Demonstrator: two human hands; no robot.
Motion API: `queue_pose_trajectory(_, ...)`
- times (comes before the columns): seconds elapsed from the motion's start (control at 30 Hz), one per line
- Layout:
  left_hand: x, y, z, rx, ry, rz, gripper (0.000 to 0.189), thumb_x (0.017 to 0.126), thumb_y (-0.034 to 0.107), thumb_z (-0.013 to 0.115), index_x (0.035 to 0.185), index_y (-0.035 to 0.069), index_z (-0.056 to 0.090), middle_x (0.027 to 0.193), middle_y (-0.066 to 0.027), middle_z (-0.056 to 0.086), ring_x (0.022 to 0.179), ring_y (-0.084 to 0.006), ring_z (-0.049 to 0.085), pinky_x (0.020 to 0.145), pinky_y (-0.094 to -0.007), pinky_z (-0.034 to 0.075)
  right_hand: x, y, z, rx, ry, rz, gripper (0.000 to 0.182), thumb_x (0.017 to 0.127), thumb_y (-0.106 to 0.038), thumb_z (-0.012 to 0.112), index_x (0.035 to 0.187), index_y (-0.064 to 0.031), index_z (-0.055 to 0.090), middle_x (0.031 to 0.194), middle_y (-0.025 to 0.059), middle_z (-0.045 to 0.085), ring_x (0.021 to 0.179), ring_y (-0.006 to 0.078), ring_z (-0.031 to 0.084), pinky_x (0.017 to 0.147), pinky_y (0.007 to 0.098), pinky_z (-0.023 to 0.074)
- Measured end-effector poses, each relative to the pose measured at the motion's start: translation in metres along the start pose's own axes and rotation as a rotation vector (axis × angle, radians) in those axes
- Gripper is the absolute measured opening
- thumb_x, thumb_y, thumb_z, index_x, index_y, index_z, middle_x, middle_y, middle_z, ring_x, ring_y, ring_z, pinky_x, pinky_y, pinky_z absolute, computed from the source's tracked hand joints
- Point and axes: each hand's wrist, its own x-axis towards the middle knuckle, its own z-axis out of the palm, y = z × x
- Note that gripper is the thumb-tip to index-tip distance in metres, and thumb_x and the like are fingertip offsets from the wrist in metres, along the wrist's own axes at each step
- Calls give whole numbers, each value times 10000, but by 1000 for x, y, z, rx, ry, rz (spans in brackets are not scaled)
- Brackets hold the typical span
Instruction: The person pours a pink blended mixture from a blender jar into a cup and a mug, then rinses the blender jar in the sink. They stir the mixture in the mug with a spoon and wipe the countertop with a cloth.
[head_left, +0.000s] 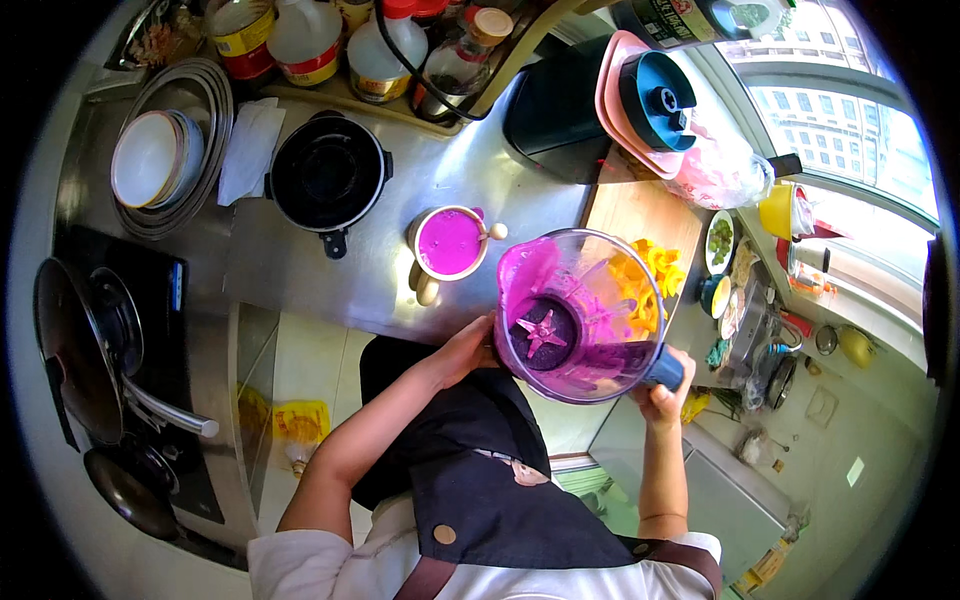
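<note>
Both my hands hold a clear blender jar above the counter's near edge. Its inside is coated with magenta residue, and a star-shaped blade shows at its bottom. My right hand grips the dark blue handle. At the jar's base, my left hand supports the left side, its fingertips partly hidden. A cup of magenta liquid stands left of the jar, with a round-ended stick at its rim.
A wooden cutting board with orange peel pieces lies behind the jar. The dark blender base stands at the back. Left are a black pan, stacked bowls and a cooktop with pans. Bottles fill a rack.
</note>
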Motion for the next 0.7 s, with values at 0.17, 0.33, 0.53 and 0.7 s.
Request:
queue_pose_trajectory(0.17, -11, -3, 0, 97, 12, 123, 264, 1037, 301, 415, 1168, 98, 520, 1017, 3, 569, 949, -88, 555, 831, -267, 459, 15, -21, -28, 328, -170, -50, 531, 614, -445, 793, 822, -44, 514, 629, 30, 510, 517, 144, 519, 523, 304, 443)
queue_pose_trajectory(0.33, -40, 19, 18, 254, -5, 239, 279, 903, -45, 535, 1164, 49, 506, 1058, -3, 550, 1016, -98, 527, 885, -272, 443, 41, -28, -56, 469, -460, -370, 517, 612, -452, 797, 767, -92, 459, 616, 14, 468, 490, 168, 473, 501, 333, 396)
queue_pose_trajectory(0.53, -71, 15, 22, 271, -104, 400, 643, 660, -96, 783, 1230, 22, 511, 1203, -50, 593, 1129, -165, 551, 993, -352, 427, 67, -63, -56, 621, -761, -597, 440, 669, -347, 796, 625, -89, 442, 498, 38, 435, 377, 182, 403, 420, 307, 313)
queue_pose_trajectory(0.7, -79, 7, 29, 252, 80, 474, 468, 652, 13, 848, 1047, 23, 597, 1068, -49, 665, 983, -129, 601, 886, -309, 467, 95, -115, -36, 614, -1050, -646, 458, 748, -311, 777, 568, -67, 434, 458, 40, 413, 319, 186, 373, 357, 300, 271)
